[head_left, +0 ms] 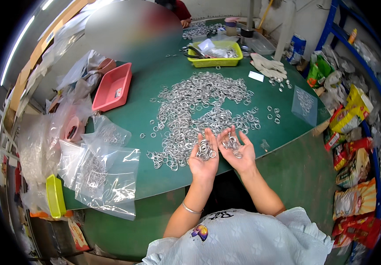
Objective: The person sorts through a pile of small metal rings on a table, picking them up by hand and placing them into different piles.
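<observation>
My left hand (204,160) is turned palm up, with several silver metal rings (206,151) lying cupped in it. Beside it, my right hand (240,154) is also palm up, its fingers partly spread, and more metal rings (232,145) rest across the palm and fingers. Both hands are held close together at the near edge of a large heap of loose metal rings (179,112). The heap spreads over the green table (124,161) just beyond my fingertips. A few single rings (273,114) lie apart to the right.
Clear plastic bags (111,176) holding rings lie at the left, near a pink tray (113,87). At the far side are a yellow-green basket (215,62) and white gloves (268,66). A flat bag of rings (304,106) lies right. Another person's hand (185,23) shows at the back.
</observation>
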